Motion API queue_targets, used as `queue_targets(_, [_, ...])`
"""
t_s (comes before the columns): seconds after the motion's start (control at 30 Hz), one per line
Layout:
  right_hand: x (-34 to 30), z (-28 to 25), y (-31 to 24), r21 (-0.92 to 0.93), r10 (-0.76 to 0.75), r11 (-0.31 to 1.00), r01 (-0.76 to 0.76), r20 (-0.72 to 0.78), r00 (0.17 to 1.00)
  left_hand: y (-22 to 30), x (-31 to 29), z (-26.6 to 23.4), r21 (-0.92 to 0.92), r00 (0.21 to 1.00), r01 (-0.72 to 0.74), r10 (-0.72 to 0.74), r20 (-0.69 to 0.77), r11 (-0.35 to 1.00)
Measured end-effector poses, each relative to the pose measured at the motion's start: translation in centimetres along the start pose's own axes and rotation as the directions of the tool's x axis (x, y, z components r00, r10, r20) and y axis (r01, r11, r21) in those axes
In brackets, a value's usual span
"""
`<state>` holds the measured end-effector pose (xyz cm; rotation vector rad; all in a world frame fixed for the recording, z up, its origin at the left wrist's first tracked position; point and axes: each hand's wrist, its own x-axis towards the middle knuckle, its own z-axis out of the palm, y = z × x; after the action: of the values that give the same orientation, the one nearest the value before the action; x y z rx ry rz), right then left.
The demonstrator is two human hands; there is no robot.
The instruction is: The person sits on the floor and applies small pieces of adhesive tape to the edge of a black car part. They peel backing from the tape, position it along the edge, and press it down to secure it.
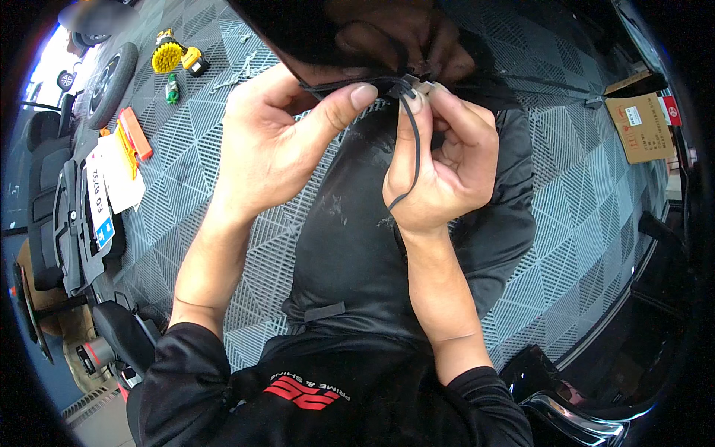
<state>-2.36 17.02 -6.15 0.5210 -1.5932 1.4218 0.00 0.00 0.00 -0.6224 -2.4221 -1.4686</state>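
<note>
two hands: your left hand (268, 145) has its thumb at the edge of the black panel (328, 37), but you can't tell what its hidden fingers grip; your right hand (453, 160) pinches the black strip (417, 149), thumb against forefinger.
strip's place: along the panel's edge, a thin tail hanging across your right palm.
strip's feel: likely light, soft, easily twisted; take hold close to the edge.
pinch: too dark to tell how strip meets panel.
</note>
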Motion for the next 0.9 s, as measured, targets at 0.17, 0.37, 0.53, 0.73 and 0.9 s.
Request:
queue_targets(0.17, [0.3,-0.1,-0.1,0.031,0.039,0.999,-0.038,-0.018,0.999,-0.8,-1.2,3.5,-0.183,0.832,-0.168,0.040,-0.553,0.969])
queue_targets(0.37, [0.4,-0.4,0.3,0.012,0.004,1.000,-0.004,0.004,1.000,-0.9,-5.9,8.1,-0.654,0.800,-0.029,-0.374,-0.468,0.756])
queue_targets(0.53, [0.5,-0.4,0.2,0.013,0.020,1.000,-0.019,-0.007,1.000,0.3,-2.8,8.6,-0.860,0.841,0.099,-0.504,-0.197,0.501])
queue_targets(0.73, [0.7,-0.5,0.5,-0.022,-0.018,1.000,0.017,-0.012,1.000,0.7,-1.2,9.7,-0.927,0.849,0.048,-0.505,-0.159,0.372])
queue_targets(0.9, [0.9,-0.5,0.5,-0.032,-0.034,0.999,0.034,-0.003,0.999,0.9,-0.7,9.9,-0.938,0.832,0.035,-0.530,-0.163,0.344])
